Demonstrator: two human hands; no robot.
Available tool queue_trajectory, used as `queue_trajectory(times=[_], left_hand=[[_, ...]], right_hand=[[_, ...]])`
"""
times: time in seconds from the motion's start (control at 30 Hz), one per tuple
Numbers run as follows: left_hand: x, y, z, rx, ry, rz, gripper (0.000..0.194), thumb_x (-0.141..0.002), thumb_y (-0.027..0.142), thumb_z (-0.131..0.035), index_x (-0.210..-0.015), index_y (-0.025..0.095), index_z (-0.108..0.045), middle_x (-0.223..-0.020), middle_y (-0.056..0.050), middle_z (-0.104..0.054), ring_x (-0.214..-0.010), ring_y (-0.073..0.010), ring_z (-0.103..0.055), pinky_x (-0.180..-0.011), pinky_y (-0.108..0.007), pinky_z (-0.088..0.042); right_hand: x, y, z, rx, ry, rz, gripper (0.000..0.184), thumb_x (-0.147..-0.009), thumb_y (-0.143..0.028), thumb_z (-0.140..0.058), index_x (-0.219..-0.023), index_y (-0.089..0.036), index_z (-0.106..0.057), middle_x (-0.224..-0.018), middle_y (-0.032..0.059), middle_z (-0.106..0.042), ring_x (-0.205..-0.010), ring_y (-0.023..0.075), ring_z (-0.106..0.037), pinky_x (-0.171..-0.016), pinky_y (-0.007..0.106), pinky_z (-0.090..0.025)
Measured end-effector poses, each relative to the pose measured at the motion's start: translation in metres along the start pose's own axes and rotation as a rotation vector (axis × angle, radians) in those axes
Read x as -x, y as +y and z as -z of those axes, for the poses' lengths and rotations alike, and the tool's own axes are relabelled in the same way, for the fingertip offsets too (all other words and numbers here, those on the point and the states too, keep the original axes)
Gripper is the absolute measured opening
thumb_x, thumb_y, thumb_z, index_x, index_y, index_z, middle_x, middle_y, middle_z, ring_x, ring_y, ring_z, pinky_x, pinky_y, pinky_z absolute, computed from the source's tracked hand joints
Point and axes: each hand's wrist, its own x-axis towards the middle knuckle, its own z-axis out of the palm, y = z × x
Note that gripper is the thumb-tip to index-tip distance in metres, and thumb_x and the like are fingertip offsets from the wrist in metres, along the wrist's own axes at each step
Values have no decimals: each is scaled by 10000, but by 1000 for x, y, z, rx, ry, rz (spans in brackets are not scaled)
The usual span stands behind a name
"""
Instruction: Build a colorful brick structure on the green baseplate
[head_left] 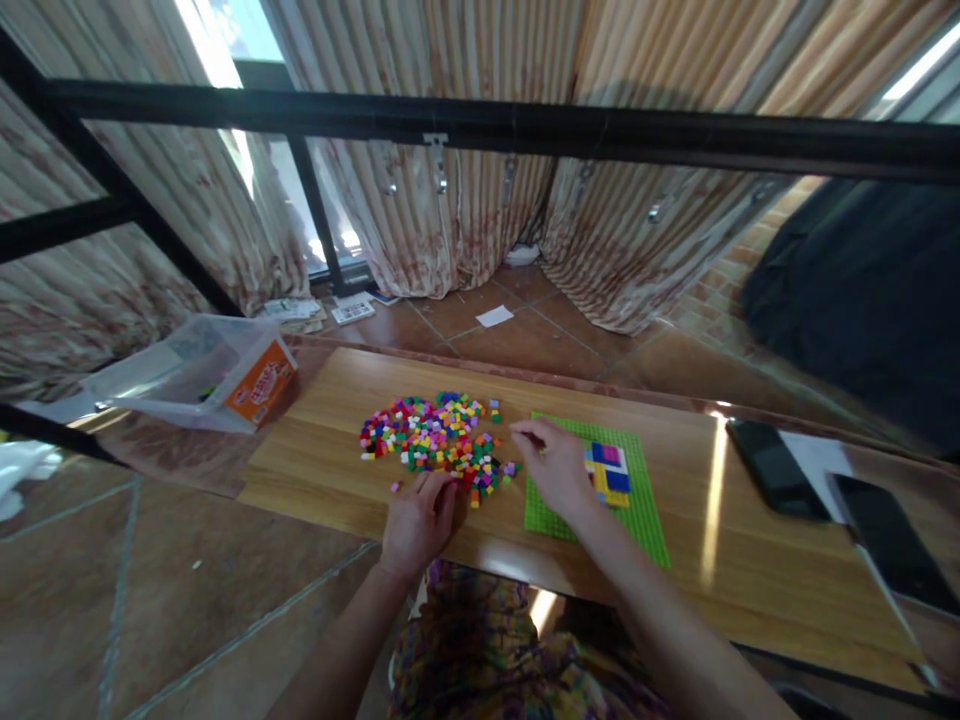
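Green baseplate (643, 500) lies at four o'clock from our loose bricks (431, 436), presumably keeping both within reach. Our left hand (417, 524) curls at the bricks' six o'clock, our right hand (556, 468) over the baseplate's ten o'clock; whether either grips one, we cannot tell.

White lettering (264, 382) (illegible through blur) on the orange label (257, 392) of the plastic bin (196, 411).
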Motion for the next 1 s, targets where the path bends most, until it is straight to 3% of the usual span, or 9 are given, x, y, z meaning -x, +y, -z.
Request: queue_trajectory(times=[0.2, 0.4, 1.0], left_hand=[[1, 0, 0, 14, -7, 5, 151, -937, 263, -482, -942, 224, -628, -851, -31, -682, -793, -169, -648, -711, -289, -464], [3, -1, -3, 63, -17, 28, 150, -940, 254, -475, -954, 216, -619, -847, -34, -664, -794, -164, -635, -703, -280, -471], [3, -1, -2, 13, 4, 15, 147, -937, 255, -482, -946, 222, -625, -862, -21, -687, -798, -166, -644, -728, -292, -429]], right_hand=[[-51, 5, -45, 293, -212, 67, 224, -881, -192, -525, -959, -231, -731, -943, 55, -696, -874, 179, -635, -808, 283, -461], [-71, -3, -66, 513, -380, 64, 223, -898, -238, -516, -967, -246, -727, -998, 76, -695, -914, 205, -641, -769, 285, -448], [-45, -5, -60, 540, -420, -64, 202, -867, -208, -512, -949, -207, -697, -991, 81, -696, -957, 209, -638, -820, 290, -451]])
